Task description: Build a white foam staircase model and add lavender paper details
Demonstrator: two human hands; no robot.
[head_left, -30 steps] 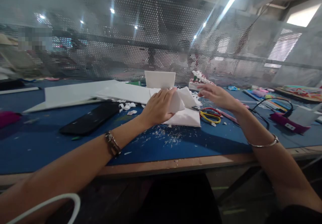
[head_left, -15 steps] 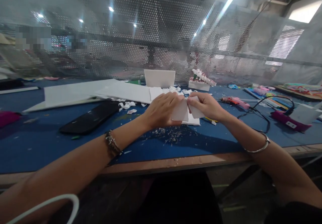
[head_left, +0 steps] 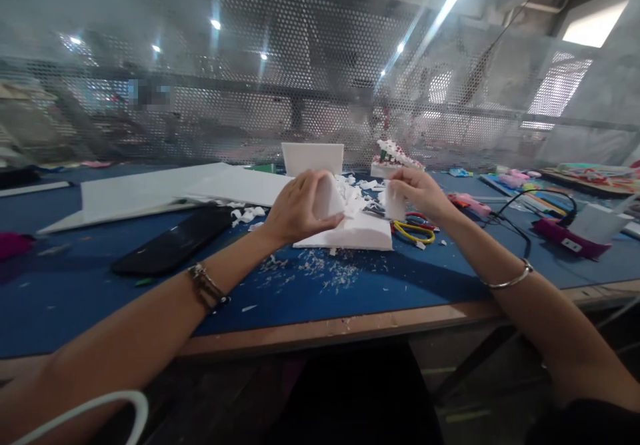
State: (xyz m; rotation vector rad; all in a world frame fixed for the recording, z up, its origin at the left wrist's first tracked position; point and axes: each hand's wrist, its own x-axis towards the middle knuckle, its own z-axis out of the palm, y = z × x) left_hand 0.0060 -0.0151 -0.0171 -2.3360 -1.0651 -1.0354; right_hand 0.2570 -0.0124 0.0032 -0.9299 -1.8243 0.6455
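Between the thumb and fingers of my left hand (head_left: 296,210) is a flat white piece (head_left: 327,197), tilted, its material hard to tell. My right hand (head_left: 417,192), apart to the right, pinches a smaller white piece (head_left: 395,204) that hangs from the fingertips. Below and between my hands lies a white foam-like block (head_left: 357,233) on the blue table mat. Torn white scraps (head_left: 354,195) are heaped behind it, and fine white crumbs (head_left: 327,272) are scattered in front. Scissors with yellow and red handles (head_left: 414,232) lie under my right hand.
Large white sheets (head_left: 150,188) and a black phone-like slab (head_left: 173,242) lie to the left. A white panel (head_left: 313,157) and a flowered white box (head_left: 395,160) stand behind. On the right are a purple case (head_left: 570,240), black cable (head_left: 525,238) and pink tool (head_left: 470,204).
My hands have moved apart, left hand leftward and right hand slightly right, each with a white piece. The white block and scissors beneath are now uncovered. The view has shifted slightly.
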